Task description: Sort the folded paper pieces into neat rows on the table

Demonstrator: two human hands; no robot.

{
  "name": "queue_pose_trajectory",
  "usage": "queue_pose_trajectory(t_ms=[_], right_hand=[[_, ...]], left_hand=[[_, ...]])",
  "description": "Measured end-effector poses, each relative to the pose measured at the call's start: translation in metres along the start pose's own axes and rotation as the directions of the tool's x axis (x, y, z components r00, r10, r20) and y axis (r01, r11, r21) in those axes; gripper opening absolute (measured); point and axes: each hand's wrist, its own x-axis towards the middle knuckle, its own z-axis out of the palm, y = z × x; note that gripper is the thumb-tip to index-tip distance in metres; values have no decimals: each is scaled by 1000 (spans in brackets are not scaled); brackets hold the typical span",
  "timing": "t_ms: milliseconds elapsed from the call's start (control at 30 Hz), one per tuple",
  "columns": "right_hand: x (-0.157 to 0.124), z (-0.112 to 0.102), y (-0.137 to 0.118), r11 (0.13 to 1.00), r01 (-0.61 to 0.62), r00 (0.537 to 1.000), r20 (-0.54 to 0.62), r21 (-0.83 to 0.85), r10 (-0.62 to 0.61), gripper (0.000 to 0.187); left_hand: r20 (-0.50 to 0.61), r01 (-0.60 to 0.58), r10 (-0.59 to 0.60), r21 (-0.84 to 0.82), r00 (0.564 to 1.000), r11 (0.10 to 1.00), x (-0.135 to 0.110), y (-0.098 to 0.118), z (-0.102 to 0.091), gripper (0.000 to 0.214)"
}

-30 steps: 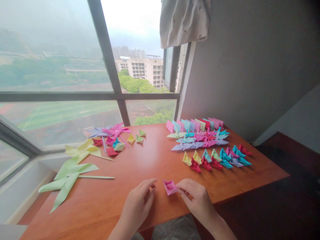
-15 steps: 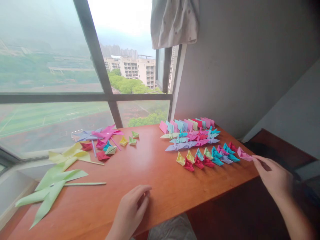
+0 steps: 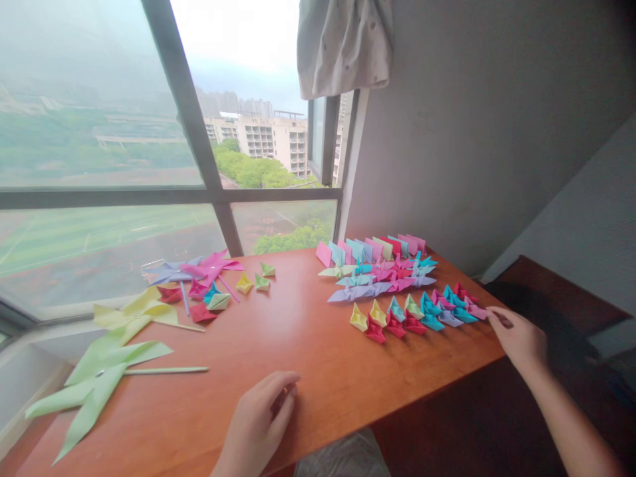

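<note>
At the right end of the front rows, my right hand (image 3: 519, 334) pinches the edge of a pink folded paper boat (image 3: 476, 309). The boat lies against the row, close to a blue paper boat (image 3: 464, 314) and a dark red one (image 3: 464, 292). More paper boats in yellow (image 3: 358, 317), red (image 3: 375, 329) and purple (image 3: 450, 318) stand in two lines to the left. My left hand (image 3: 261, 417) rests on the table's front part, fingers loosely curled, a gap showing between thumb and fingers. Nothing is visible in it.
Behind the boats are rows of folded paper cranes (image 3: 355, 291) and folded paper pieces (image 3: 368, 249). Paper pinwheels (image 3: 99, 377) and loose boats (image 3: 203, 313) lie on the left of the wooden table (image 3: 298, 338). Windows (image 3: 99, 252) border the far side; a wall (image 3: 462, 132) rises right.
My right hand has moved left with the pink paper boat, bringing it up against the end of the row. My left hand stays in place.
</note>
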Motion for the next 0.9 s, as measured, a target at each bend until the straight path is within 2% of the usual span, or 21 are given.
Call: queue_pose_trajectory(t_ms=[100, 267, 367, 467, 567, 700, 800, 900], right_hand=[[2, 5, 3, 1000, -18, 999, 49, -16, 19, 44], [0, 4, -3, 999, 24, 997, 74, -27, -22, 44], [-2, -4, -17, 998, 40, 999, -4, -39, -40, 42], [-5, -14, -43, 998, 59, 993, -102, -36, -62, 41], [-12, -21, -84, 994, 110, 985, -136, 26, -106, 43], [-36, -19, -161, 959, 231, 968, -136, 161, -210, 35], [-66, -12, -226, 872, 330, 942, -61, 360, -331, 25], [-97, -3, -281, 761, 338, 914, -2, 553, -405, 19]], left_hand=[[4, 1, -1, 1, 1000, 1000, 0, 1, -1, 18], [6, 1, -1, 7, 1000, 1000, 1, 1, -1, 19], [10, 3, -3, 8, 1000, 1000, 1, 1, -1, 19], [18, 11, -11, 0, 1000, 1000, 2, 3, -1, 19], [26, 29, -29, -2, 999, 1000, 3, 6, -2, 20], [24, 69, -69, -10, 997, 998, 4, 11, -3, 21], [25, 86, -86, -4, 996, 996, 10, 13, -9, 22], [-19, 105, -104, 78, 994, 991, 23, 4, -28, 23]])
